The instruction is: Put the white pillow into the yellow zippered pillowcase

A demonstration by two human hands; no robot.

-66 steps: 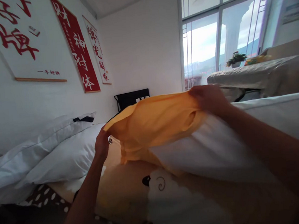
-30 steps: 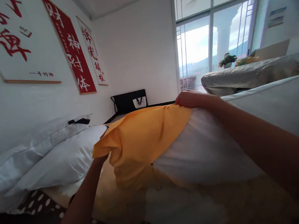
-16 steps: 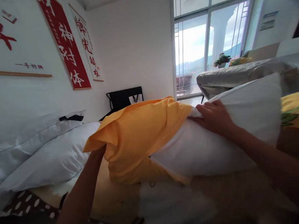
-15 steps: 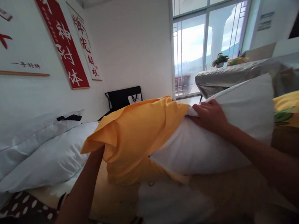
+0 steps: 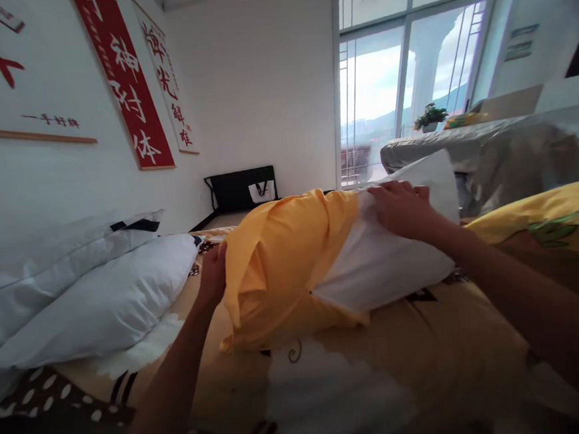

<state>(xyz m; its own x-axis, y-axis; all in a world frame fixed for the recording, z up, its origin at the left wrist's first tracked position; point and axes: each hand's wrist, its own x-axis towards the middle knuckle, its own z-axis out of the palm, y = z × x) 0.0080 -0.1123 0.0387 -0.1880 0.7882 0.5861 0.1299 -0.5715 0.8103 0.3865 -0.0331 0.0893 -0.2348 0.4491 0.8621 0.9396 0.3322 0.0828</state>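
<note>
A white pillow (image 5: 388, 269) lies on the bed (image 5: 430, 353), about half inside a yellow case (image 5: 283, 264). Its long axis runs left to right across the view, slightly tilted, with the covered end to the left and the bare end to the right, toward the window. The left hand (image 5: 214, 275) is at the closed left end of the case, fingers curled against the cloth; whether it pinches the fabric or only presses on it I cannot tell, since the case hides the fingertips. The right hand (image 5: 403, 208) lies on top of the pillow just at the case's open edge, fingers bent and gathering cloth there, though which layer it grips is unclear. So the two hands bracket the case along the pillow's length, the right hand nearer the uncovered part, which extends past it to the right and away. The case mouth faces right. Two white pillows (image 5: 100, 305) are stacked at the left against the wall, well apart from the work. A yellow quilt (image 5: 545, 220) shows at the right edge.
</note>
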